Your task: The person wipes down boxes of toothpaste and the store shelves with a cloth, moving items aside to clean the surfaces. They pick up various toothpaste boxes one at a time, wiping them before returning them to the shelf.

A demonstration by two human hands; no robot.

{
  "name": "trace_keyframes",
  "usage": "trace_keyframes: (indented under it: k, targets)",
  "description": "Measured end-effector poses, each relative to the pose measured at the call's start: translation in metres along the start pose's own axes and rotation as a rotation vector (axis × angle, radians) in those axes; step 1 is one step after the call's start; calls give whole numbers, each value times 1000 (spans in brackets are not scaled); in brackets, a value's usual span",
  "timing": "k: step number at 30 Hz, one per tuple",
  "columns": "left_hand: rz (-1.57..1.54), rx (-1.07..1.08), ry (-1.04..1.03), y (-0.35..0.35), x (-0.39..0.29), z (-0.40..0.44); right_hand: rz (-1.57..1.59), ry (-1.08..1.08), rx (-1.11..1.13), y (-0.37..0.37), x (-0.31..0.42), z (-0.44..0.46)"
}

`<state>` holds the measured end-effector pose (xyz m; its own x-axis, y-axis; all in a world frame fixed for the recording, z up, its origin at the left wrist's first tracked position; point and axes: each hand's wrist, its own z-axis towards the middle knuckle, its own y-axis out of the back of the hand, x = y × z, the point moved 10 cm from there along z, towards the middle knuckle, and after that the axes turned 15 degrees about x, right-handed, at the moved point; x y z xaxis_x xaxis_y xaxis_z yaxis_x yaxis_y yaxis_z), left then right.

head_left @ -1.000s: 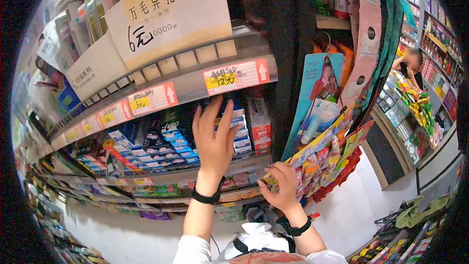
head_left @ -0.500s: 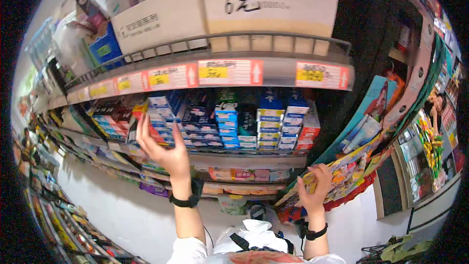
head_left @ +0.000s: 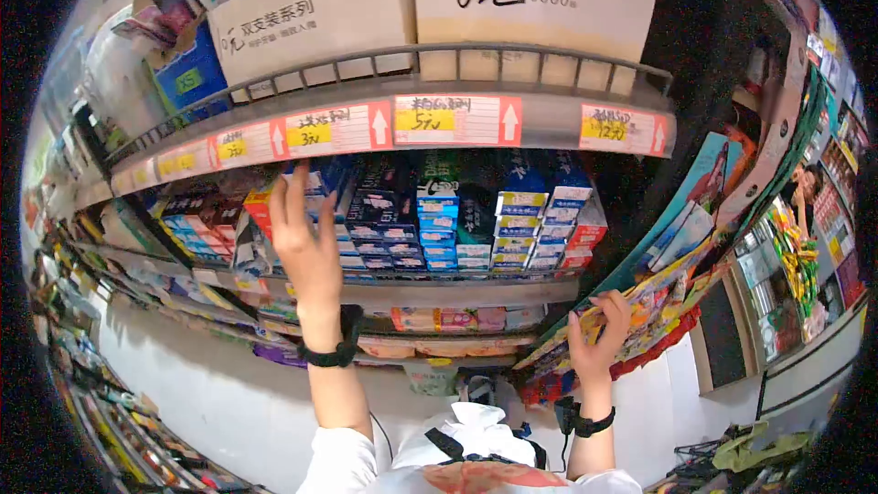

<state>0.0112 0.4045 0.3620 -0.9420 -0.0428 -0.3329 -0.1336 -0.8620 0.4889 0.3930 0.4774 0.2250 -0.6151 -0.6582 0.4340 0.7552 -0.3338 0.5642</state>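
Note:
My left hand (head_left: 308,242) reaches up to the shelf with fingers spread. Its fingertips lie in front of a stack of blue-and-white cartons (head_left: 327,176), just under the price rail; whether they touch I cannot tell. A red-and-yellow carton (head_left: 259,210) is left of the fingers. To the right stand dark blue cartons (head_left: 373,206), light blue cartons (head_left: 438,224) and yellow-and-white cartons (head_left: 520,220). My right hand (head_left: 599,338) is raised, thumb and fingers apart, beside a panel of colourful packets (head_left: 645,325). I see nothing held in it.
Above the cartons runs a price rail (head_left: 549,123) with a wire guard (head_left: 540,62), and large white boxes (head_left: 540,0) stand behind it. Lower shelves hold pink packs (head_left: 471,318). Another person (head_left: 805,197) is at the far right. A white floor (head_left: 219,393) lies below.
My left hand has moved up towards the blue-and-white cartons, fingers now straighter. My right hand has shifted slightly, its fingers still apart. The view has tilted a little.

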Motion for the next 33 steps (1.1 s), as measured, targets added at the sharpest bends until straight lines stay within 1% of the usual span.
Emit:
trace_keyframes:
  k: [2, 3, 7, 9, 10, 12, 13, 15, 17, 18, 20, 21, 23, 27, 29, 30, 33]
  targets:
    - [81, 0, -13, 8, -3, 2, 16, -37, 16, -1, -5, -3]
    - [48, -50, -47, 17, -11, 2, 20, -41, 10, 0, -4, -3]
    - [50, 20, -146, 35, -23, -5, 2, -38, -5, -1, -2, -2]
    - [26, -64, -241, 47, -31, -19, 11, -21, 4, -1, -2, 1]
    - [25, -61, -245, 48, -34, -25, 11, -26, 3, 0, -4, 1]
    - [-50, -121, -286, 59, -47, -40, 24, -28, 24, -3, -6, 2]
    - [7, -140, -312, 62, -59, -48, 24, -32, 21, -2, -6, 3]
    - [-2, -140, -337, 63, -79, -59, 18, 31, 4, 1, 3, 5]
    - [-22, -115, -368, 56, -97, -64, 34, 19, 11, 0, 0, 4]
    - [-89, -43, -377, 47, -106, -64, 50, 9, 20, -1, -3, 4]
    - [-93, 30, -407, 32, -126, -62, 54, 0, 28, -1, -4, 4]
    - [-132, 43, -432, 25, -136, -61, 45, 35, 21, 1, 0, 5]
    - [-184, 33, -441, 12, -156, -55, 68, 78, 17, 5, 2, 6]
    - [-231, 35, -458, -12, -188, -41, 128, 45, 83, 6, -1, 6]
    - [-265, 50, -460, -26, -206, -23, 124, 42, 76, 9, -3, 5]
    - [-278, 9, -468, -29, -209, -19, 117, 52, 77, 9, -1, 6]
    - [-262, 65, -447, -48, -219, -18, 164, 73, 61, 8, -5, 5]
